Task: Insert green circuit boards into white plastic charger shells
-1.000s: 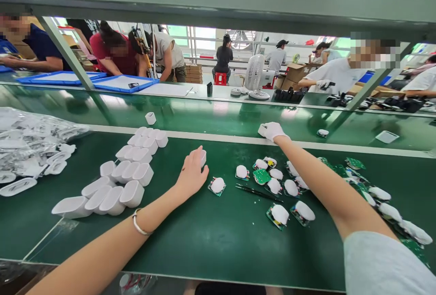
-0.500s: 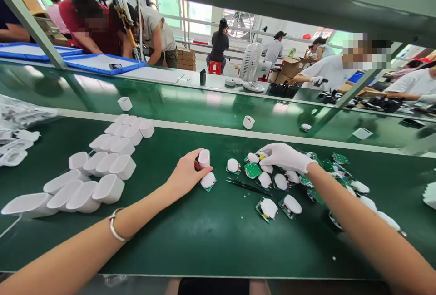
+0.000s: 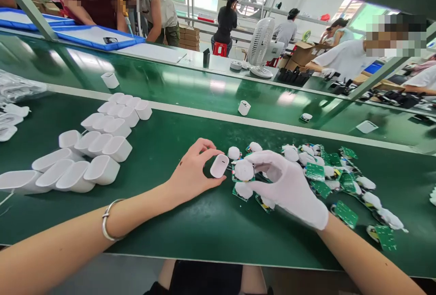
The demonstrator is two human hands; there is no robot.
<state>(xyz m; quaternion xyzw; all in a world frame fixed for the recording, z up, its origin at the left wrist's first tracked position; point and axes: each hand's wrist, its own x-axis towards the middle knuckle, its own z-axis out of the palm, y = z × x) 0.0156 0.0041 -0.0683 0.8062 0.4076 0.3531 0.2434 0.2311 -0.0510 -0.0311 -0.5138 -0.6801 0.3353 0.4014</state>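
My left hand point(image 3: 194, 174), bare, pinches a small white plastic housing point(image 3: 219, 166) by its sides between thumb and fingers. A small dark slot shows in the housing. My right hand point(image 3: 289, 186) wears a white glove and grips a green circuit board point(image 3: 244, 170) topped with a round white lump, between thumb and fingers. The two held pieces are close together, the board just right of the housing. Another board with a white lump point(image 3: 243, 190) lies below the held one, and one more point(image 3: 234, 153) sits behind it.
Rows of white housings point(image 3: 117, 147) stand at the left. Several loose circuit boards point(image 3: 315, 171) are heaped at the right. Beyond a pale strip point(image 3: 204, 115), a lone housing point(image 3: 244, 107) stands. A fan point(image 3: 260, 47) and co-workers are in the background.
My right hand has come away from the heap toward my left hand, with a circuit board in it. My left hand has turned the housing and shifted right. The camera view has tilted.
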